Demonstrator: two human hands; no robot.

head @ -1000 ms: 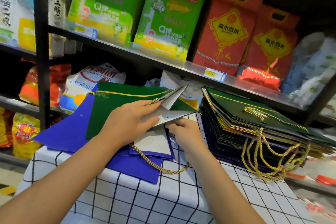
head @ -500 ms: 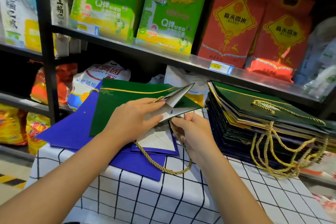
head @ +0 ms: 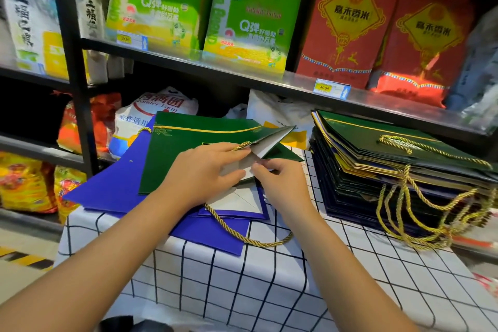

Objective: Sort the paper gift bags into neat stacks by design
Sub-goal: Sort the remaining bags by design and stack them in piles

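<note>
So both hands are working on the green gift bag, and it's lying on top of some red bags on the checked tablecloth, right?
Not quite: the head view shows the bags underneath are blue, not red. The rest holds: the left hand and right hand are both on the green gift bag, above the checked tablecloth.

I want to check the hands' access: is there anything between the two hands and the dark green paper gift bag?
Nothing visible. The left hand rests on the dark green paper gift bag, and the right hand pinches its grey folded end.
</note>
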